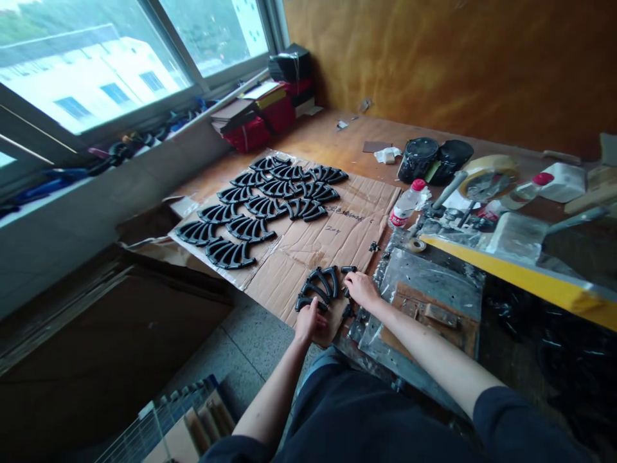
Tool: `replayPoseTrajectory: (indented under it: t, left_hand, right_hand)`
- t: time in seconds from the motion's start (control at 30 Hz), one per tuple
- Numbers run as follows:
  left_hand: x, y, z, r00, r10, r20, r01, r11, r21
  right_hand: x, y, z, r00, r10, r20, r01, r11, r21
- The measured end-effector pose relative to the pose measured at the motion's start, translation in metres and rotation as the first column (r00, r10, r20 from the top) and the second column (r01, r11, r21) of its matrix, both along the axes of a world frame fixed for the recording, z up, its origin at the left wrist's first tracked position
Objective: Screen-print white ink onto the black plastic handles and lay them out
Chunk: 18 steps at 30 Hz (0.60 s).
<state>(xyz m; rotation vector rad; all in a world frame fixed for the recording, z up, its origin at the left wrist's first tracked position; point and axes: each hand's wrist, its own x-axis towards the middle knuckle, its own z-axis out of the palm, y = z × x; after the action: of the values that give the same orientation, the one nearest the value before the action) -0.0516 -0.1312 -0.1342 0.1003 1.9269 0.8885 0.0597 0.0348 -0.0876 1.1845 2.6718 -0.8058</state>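
Note:
A fan-shaped group of black curved plastic parts (319, 287) lies at the near edge of a flattened cardboard sheet (308, 247) on the wooden table. My left hand (308, 323) rests at the group's near side, fingers curled onto its lower parts. My right hand (361, 289) is at the group's right side, fingertips pinched on a small black piece there. Several more fan-shaped groups of the same black parts (263, 206) lie in rows across the far left of the cardboard.
A metal plate wrapped in clear plastic (429, 289) sits right of my hands. Behind it are a plastic bottle with a red cap (406, 204), two black tubs (434, 159), a tape roll (486, 177) and a yellow-edged bench (520, 276). Red boxes (263, 122) are stacked by the window.

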Motion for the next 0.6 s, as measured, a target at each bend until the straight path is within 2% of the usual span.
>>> replayPoseTrajectory:
  t: [0.13, 0.23, 0.3, 0.43, 0.53, 0.6]
  left_hand:
    - [-0.015, 0.007, 0.000, 0.990, -0.139, -0.037, 0.136, 0.987, -0.085]
    - [-0.047, 0.021, 0.004, 0.953, -0.284, -0.107, 0.266, 0.951, -0.158]
    - [-0.077, 0.036, 0.010, 0.903, -0.399, -0.160, 0.363, 0.907, -0.215]
    - [-0.126, 0.066, 0.030, 0.762, -0.614, -0.207, 0.533, 0.775, -0.340]
    - [-0.128, 0.067, 0.044, 0.673, -0.689, -0.268, 0.552, 0.710, -0.438]
    - [-0.111, 0.057, 0.050, 0.618, -0.677, -0.400, 0.483, 0.728, -0.486]
  right_hand:
    - [-0.010, 0.005, -0.006, 0.999, -0.032, -0.021, 0.031, 0.999, -0.045]
    - [-0.020, 0.002, -0.009, 0.997, -0.058, -0.050, 0.054, 0.994, -0.090]
    - [-0.025, -0.002, -0.011, 0.994, -0.078, -0.071, 0.069, 0.990, -0.123]
    - [-0.030, -0.011, -0.019, 0.982, -0.158, -0.105, 0.135, 0.970, -0.201]
    - [-0.029, -0.014, -0.027, 0.959, -0.233, -0.165, 0.178, 0.940, -0.290]
    - [-0.027, -0.015, -0.031, 0.948, -0.253, -0.195, 0.180, 0.927, -0.329]
